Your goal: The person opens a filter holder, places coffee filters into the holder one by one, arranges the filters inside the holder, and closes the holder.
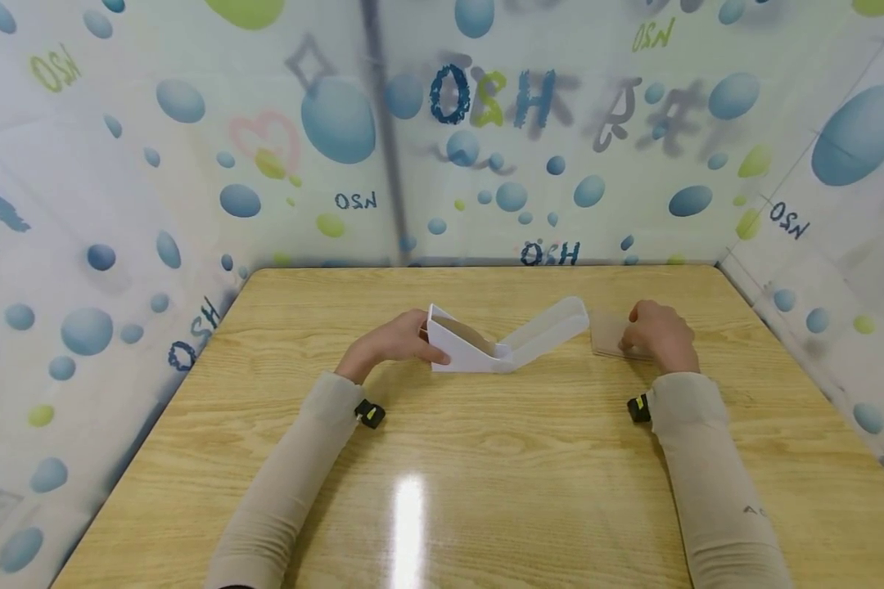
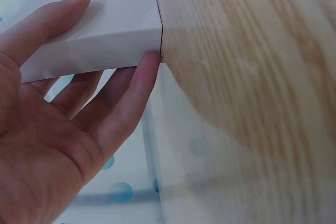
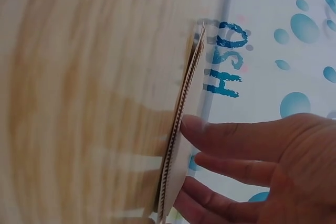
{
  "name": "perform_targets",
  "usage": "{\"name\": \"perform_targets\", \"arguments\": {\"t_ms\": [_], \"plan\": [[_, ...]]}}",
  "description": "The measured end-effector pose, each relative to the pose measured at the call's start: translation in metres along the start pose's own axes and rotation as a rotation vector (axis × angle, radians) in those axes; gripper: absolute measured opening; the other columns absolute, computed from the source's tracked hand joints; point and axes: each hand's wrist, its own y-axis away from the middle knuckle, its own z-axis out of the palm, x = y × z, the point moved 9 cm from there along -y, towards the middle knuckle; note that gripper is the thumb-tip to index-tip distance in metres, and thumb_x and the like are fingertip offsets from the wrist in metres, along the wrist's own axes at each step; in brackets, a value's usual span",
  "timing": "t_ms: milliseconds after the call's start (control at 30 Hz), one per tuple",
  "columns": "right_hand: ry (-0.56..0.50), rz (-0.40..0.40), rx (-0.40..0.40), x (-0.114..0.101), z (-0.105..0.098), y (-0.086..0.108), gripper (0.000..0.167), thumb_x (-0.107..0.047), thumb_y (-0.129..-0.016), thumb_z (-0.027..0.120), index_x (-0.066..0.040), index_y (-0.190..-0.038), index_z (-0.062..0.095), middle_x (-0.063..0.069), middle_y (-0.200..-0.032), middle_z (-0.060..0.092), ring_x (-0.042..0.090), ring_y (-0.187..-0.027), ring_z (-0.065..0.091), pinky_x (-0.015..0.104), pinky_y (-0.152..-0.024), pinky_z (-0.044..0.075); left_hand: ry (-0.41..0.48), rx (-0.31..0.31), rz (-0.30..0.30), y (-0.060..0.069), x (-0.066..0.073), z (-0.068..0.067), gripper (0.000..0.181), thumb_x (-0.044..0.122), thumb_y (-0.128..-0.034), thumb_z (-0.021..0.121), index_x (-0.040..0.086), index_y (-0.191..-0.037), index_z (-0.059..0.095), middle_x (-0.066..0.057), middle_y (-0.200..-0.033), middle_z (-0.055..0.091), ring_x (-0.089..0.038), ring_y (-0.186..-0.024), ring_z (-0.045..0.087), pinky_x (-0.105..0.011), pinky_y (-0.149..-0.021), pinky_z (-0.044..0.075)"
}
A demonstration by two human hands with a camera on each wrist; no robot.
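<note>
- your left hand (image 1: 403, 337) grips the white box (image 1: 460, 356), far-middle on the table (image 1: 501, 458), flap (image 1: 548, 334) opened rightward, inside brownish
- mirrored "h2o" marks the far curtain (image 1: 442, 176)
- your right hand (image 1: 661, 334) touches cardboard (image 1: 605, 334) right of the box; whether pinching, you can't tell
- only your right wrist view shows its corrugated edge (image 3: 180, 114)

The head camera looks forward and down from above the near side of the pale wood-grain desk (image 1: 501, 458), taking in both beige sleeves (image 1: 287, 483) and the white backdrop (image 1: 427, 180) with blue and green spots. The left wrist camera looks closely past the left fingers (image 2: 126, 100) along the desk, sharing the open white box (image 1: 460, 356) with the head view. The right wrist camera, similarly close beside the right fingers (image 3: 231, 140), faces the backdrop and shares the flat tan corrugated cardboard (image 3: 181, 156), nearly edge-on.
</note>
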Motion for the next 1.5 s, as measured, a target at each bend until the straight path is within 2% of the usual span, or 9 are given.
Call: {"name": "perform_targets", "arguments": {"t_ms": [233,833,1033,1400,1500], "plan": [[0.011,-0.016,0.022,-0.0039,-0.001,0.002,0.057,-0.02,-0.089,0.071,0.009,-0.135,0.051,0.038,-0.136,0.053,0.057,-0.116,0.056,0.068,-0.091,0.046,0.005,-0.005,0.0,-0.0005,0.0006,0.0006,0.04,0.009,-0.0866,0.081,0.002,-0.123,0.065,-0.016,-0.113,0.074,-0.018,-0.09,0.07,-0.039,-0.078,0.06],[0.014,0.005,0.05,-0.004,-0.0041,0.002,0.06,-0.02,-0.087,0.072,0.011,-0.135,0.054,0.038,-0.137,0.054,0.058,-0.116,0.057,0.067,-0.091,0.049,-0.005,0.004,-0.008,-0.0002,-0.0002,-0.0011,0.04,0.01,-0.0864,0.081,0.002,-0.123,0.065,-0.015,-0.112,0.074,-0.018,-0.09,0.069,-0.037,-0.076,0.058],[0.008,0.009,0.054,-0.0035,-0.003,0.0015,0.061,-0.02,-0.088,0.072,0.01,-0.137,0.051,0.038,-0.138,0.053,0.058,-0.117,0.056,0.068,-0.092,0.047,0.006,-0.002,-0.011,-0.0009,-0.0002,-0.0003,0.041,0.01,-0.0868,0.08,0.003,-0.124,0.064,-0.015,-0.113,0.074,-0.019,-0.091,0.07,-0.04,-0.078,0.059],[-0.009,-0.007,0.049,-0.004,-0.0018,0.0017,0.064,-0.017,-0.089,0.071,0.01,-0.141,0.047,0.04,-0.139,0.051,0.056,-0.117,0.055,0.068,-0.093,0.046,-0.023,0.009,-0.001,-0.0011,-0.002,-0.0006,0.042,0.01,-0.0866,0.081,0.003,-0.125,0.064,-0.016,-0.115,0.073,-0.019,-0.093,0.07,-0.036,-0.078,0.059],[-0.017,-0.014,0.031,-0.0044,-0.0015,0.0016,0.062,-0.014,-0.091,0.066,0.011,-0.143,0.044,0.041,-0.14,0.049,0.056,-0.117,0.054,0.067,-0.092,0.047,-0.024,0.011,-0.001,-0.0013,-0.0034,-0.0005,0.042,0.01,-0.0867,0.081,0.003,-0.125,0.064,-0.016,-0.115,0.073,-0.019,-0.093,0.07,-0.036,-0.077,0.058]]}}
